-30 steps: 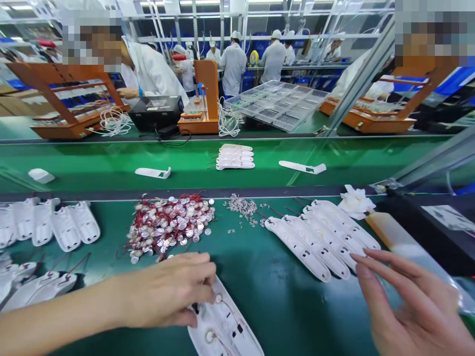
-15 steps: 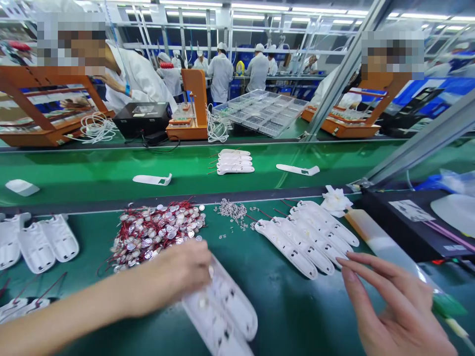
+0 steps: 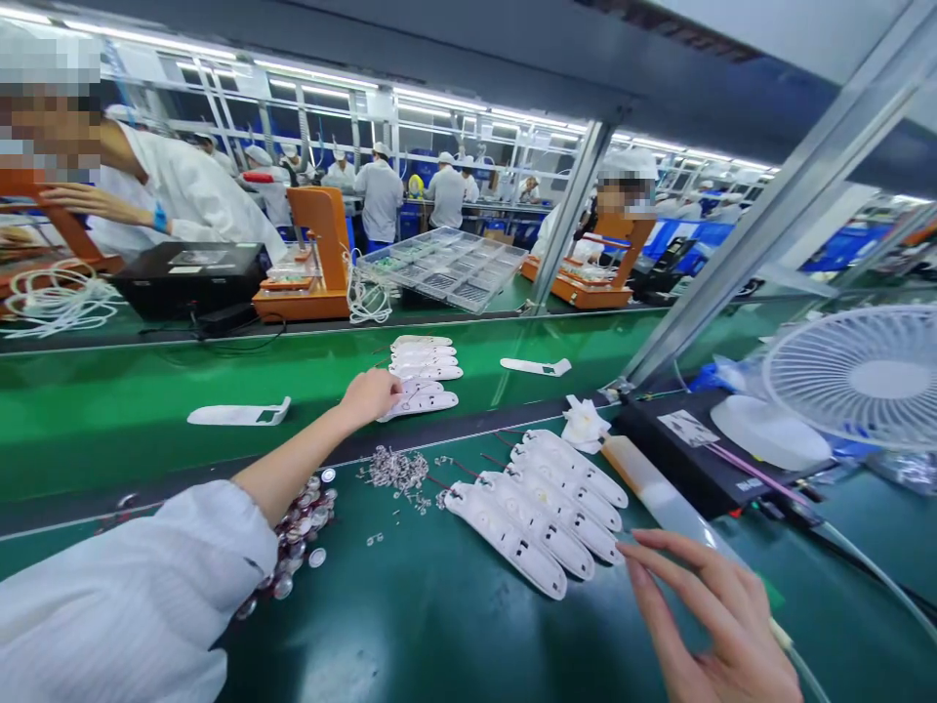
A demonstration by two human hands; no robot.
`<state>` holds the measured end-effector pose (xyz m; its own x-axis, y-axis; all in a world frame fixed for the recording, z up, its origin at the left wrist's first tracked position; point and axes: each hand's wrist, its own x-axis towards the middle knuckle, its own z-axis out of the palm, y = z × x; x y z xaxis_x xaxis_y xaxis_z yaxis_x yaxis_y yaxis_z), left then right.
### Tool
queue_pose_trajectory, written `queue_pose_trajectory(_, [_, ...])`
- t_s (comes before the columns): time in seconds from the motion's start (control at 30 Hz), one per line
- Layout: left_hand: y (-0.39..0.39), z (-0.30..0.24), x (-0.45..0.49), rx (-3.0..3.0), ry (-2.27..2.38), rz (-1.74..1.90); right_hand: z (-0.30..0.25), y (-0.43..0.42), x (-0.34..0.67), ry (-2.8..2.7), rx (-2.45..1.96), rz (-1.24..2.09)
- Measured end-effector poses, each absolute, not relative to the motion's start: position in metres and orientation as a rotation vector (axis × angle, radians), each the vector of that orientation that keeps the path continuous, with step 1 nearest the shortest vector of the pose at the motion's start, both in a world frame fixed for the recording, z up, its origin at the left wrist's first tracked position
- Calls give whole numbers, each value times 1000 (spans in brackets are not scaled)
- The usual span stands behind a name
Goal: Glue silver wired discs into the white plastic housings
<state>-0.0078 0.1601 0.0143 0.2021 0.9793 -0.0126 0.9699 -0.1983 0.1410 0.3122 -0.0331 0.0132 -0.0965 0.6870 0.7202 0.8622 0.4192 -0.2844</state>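
Observation:
My left hand reaches out over the green belt, its fingers closed on the left end of a pair of white plastic shells. Those two lie just in front of a row of similar white shells with thin wires. My right hand hovers over the bench with fingers stretched and slightly apart, its fingertips beside the ends of several white shells with dark red wires. Left of these lies a pile of small clear parts. My left sleeve partly hides a heap of round metallic discs with red wires.
Single white shells rest on the belt. A metal post slants up at right, near a black box, a glue-like tube and a white fan. Co-workers in white stand beyond orange fixtures.
My left hand has carried the two shells from the bench forward onto the belt, in front of the row there. My view has turned right. The right hand stays near the bench shells.

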Motion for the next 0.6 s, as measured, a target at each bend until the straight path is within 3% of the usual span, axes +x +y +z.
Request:
queue_pose_trajectory(0.2, [162,13,14,2381,1915,294,10,-3,328,-1866,-1328,-241])
queue_pose_trajectory(0.47, [68,29,76,2833,873,263,-11,84,333,-2001,-1712,-49])
queue_pose_trajectory(0.6, [50,19,85,2938,923,182,-20,96,326,-2014,-1827,7])
